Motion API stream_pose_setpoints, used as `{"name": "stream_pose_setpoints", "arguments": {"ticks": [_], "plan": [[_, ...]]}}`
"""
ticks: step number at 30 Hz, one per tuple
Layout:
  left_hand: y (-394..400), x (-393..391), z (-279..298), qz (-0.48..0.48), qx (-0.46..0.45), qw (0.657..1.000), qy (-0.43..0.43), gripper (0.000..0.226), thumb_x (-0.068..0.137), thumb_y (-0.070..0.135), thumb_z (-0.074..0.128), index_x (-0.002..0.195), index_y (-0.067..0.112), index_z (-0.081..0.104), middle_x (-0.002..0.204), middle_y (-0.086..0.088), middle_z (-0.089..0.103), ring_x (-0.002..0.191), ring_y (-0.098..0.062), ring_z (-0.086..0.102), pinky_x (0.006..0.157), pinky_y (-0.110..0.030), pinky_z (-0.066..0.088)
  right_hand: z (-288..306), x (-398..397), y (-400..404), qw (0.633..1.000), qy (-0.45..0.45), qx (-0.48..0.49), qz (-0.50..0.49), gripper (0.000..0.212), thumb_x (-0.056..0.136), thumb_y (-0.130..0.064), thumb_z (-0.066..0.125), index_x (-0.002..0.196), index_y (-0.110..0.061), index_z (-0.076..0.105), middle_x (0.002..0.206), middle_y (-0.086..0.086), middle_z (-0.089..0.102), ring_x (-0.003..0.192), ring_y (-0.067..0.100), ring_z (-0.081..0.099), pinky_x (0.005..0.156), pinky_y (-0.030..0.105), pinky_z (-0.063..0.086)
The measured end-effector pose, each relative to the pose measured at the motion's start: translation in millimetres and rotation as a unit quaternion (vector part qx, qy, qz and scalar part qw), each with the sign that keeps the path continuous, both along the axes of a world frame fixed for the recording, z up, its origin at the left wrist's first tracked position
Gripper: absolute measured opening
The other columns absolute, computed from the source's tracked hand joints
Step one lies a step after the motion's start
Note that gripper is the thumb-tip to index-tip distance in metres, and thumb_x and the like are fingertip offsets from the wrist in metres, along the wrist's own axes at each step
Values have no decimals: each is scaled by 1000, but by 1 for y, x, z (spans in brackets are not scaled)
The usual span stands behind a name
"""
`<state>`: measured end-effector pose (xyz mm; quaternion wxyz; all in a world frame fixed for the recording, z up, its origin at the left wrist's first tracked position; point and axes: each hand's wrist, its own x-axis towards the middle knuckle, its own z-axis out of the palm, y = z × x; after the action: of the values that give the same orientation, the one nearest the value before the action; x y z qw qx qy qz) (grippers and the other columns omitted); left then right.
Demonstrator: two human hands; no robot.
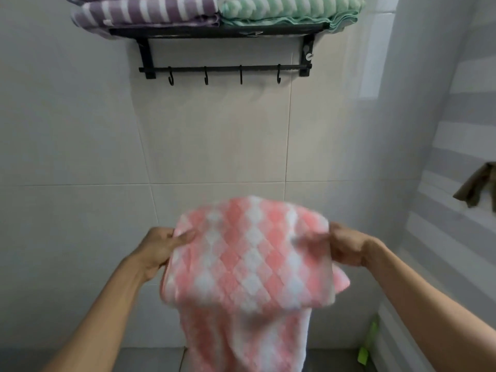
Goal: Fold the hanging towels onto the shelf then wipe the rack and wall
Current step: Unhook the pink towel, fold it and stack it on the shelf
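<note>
A: Head view gives us the pink-and-white towel point(249, 267) first, held out in front of the body, low in the frame and well below the rack point(222, 49). Its top part is doubled over toward us, and the rest hangs down past the bottom edge.

B: We see the left hand point(161, 251) pinching the towel's left edge, thumb on top and fingers curled under the cloth. The right hand point(346, 247) grips the right edge the same way, fingers closed round the fabric.

A: The towel is blurred, so we cannot tell how many layers the fold has.

B: Above, we find the black rack fixed to the tiled wall point(214, 146). On its shelf lies a folded purple-striped towel point(145, 12) at the left, touching a folded green towel point(290, 9) at the right.

A: Under the shelf runs a bar with four hooks point(205, 76), all bare.

B: Further out at the right edge, we note a brownish cloth point(475, 189) hanging on the side wall, and something bright green point(367, 342) low by the floor, too blurred to name.
</note>
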<state>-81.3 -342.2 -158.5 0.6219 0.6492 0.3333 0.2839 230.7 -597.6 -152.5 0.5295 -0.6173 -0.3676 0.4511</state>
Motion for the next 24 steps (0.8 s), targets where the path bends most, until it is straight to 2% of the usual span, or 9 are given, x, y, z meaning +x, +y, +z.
{"name": "stream_pose_setpoints", "arguments": {"ticks": [2,4,7,10,13,16,18,21,24], "plan": [[2,0,-9,43,-59,997,-26,24,83,22,75,89,-1,72,84,-17,75,56,-20,68,52,-26,56,-10,-1,4,999,-31,-11,-12,88,36,-46,103,105,2,75,107,23,74,86,29,74,85,48,60],[18,-1,5,40,-93,988,-119,33,77,29,77,95,2,70,78,-9,75,57,-16,69,54,-26,57,-1,8,14,995,38,62,-63,95,31,-50,102,106,1,74,101,20,76,80,26,75,74,38,62],[26,-4,22,-54,-47,991,-114,67,61,44,90,112,5,70,100,-13,75,78,-22,72,71,-37,61,14,12,21,992,88,85,-37,81,50,-51,93,114,-3,74,109,19,75,91,27,74,86,43,59],[11,-5,-12,-25,-38,999,26,28,84,21,75,100,-1,68,102,-24,69,65,-19,72,66,-32,61,-3,4,20,999,-29,-24,-2,87,38,-40,101,109,3,74,109,22,74,88,27,74,82,43,61],[15,0,-13,80,-80,993,-37,16,94,16,63,103,3,67,95,-17,70,64,-18,69,59,-29,59,4,5,28,998,-12,34,-55,91,27,-49,102,102,-2,79,103,18,77,85,24,74,73,34,62],[27,-2,22,41,-94,981,-164,36,80,28,77,105,3,70,97,-13,72,80,-23,68,67,-33,61,34,11,37,983,90,120,-102,70,65,-45,86,118,-2,72,107,15,76,87,24,74,81,39,62],[17,-4,26,-2,-39,994,-105,56,62,31,92,103,-2,71,99,-16,74,82,-25,69,73,-36,60,47,9,37,975,128,147,-106,51,81,-30,71,119,3,68,96,14,76,76,21,75,67,36,64],[15,-5,9,106,40,994,-4,17,81,11,80,81,-2,70,79,-14,74,54,-13,65,57,-23,52,48,11,35,974,110,159,-120,31,90,-16,65,109,8,65,76,12,75,61,19,73,54,29,60],[22,-3,7,122,16,992,31,12,92,9,68,95,-2,71,88,-17,73,56,-18,68,64,-31,55,51,11,33,974,99,148,-142,38,87,-15,66,115,10,63,81,16,74,65,22,73,62,35,64]]}}
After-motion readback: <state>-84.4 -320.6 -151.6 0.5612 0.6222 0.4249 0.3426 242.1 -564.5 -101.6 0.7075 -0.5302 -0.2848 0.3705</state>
